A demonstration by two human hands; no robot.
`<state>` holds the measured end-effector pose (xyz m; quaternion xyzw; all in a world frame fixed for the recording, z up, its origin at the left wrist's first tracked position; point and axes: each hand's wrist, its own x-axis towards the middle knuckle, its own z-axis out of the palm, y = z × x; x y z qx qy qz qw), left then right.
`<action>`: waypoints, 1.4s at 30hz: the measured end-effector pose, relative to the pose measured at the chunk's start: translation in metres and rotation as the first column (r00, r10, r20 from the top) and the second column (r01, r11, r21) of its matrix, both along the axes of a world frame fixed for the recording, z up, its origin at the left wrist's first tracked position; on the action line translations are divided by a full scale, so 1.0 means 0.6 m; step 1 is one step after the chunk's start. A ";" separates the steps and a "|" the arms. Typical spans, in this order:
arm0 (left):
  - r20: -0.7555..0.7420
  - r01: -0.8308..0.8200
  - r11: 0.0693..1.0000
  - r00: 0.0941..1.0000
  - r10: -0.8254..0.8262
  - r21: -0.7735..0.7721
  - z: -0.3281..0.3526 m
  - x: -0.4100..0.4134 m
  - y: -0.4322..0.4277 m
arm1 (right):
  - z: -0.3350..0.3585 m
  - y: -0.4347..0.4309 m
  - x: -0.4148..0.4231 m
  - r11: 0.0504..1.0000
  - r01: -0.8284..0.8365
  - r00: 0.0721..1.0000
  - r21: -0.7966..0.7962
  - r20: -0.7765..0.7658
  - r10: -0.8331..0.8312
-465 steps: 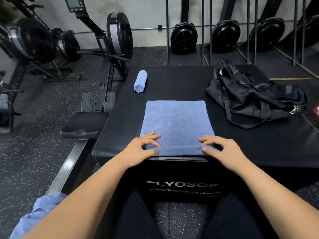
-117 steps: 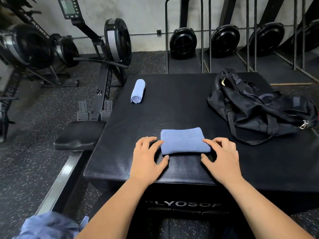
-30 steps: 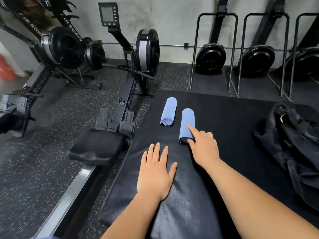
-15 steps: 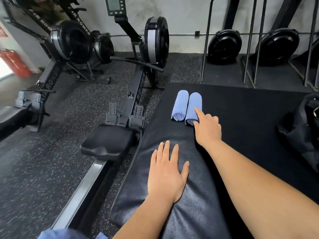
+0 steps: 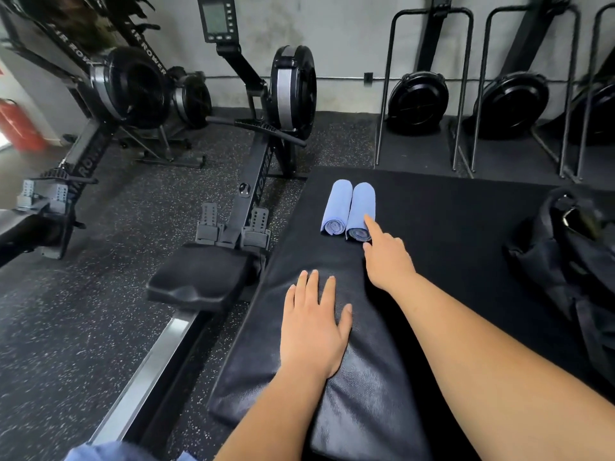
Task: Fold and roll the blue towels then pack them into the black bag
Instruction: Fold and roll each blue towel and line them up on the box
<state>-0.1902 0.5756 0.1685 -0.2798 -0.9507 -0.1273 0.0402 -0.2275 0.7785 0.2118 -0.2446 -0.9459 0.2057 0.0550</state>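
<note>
While my left hand (image 5: 314,327) lies flat and relaxed on the padded box (image 5: 449,227), my right hand (image 5: 387,257) grips nothing, forefinger straight on the near end of a rolled blue towel (image 5: 361,211). A second roll (image 5: 337,207) touches it just left, and the black bag (image 5: 565,267) sits well right of that hand.

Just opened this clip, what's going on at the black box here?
A person is rolling blue towels on a black padded box. Two finished rolls lie side by side and touching near its far left corner: the left roll and the right roll. The right hand touches the right roll with its index finger. The left hand lies flat on the box, holding nothing. The black bag sits to the right; neither roll is packed yet.
</note>
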 end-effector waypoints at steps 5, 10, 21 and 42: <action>-0.031 -0.043 0.997 0.999 0.041 -0.063 0.015 0.013 -0.007 | 0.029 -0.033 0.061 0.995 -0.091 0.994 -0.033 0.052 0.093; 0.097 -0.023 0.999 0.995 0.026 -0.027 0.055 0.043 -0.044 | 0.065 -0.082 0.113 0.984 -0.179 0.980 -0.017 0.085 0.180; 0.071 -0.185 0.982 0.980 0.184 0.021 0.126 0.130 -0.248 | 0.123 -0.263 0.206 0.926 -0.377 0.924 -0.014 0.065 0.377; 0.228 -0.567 0.822 0.794 0.564 -0.056 -0.046 0.364 -0.656 | -0.020 -0.689 0.307 0.652 -0.754 0.624 -0.084 0.221 0.750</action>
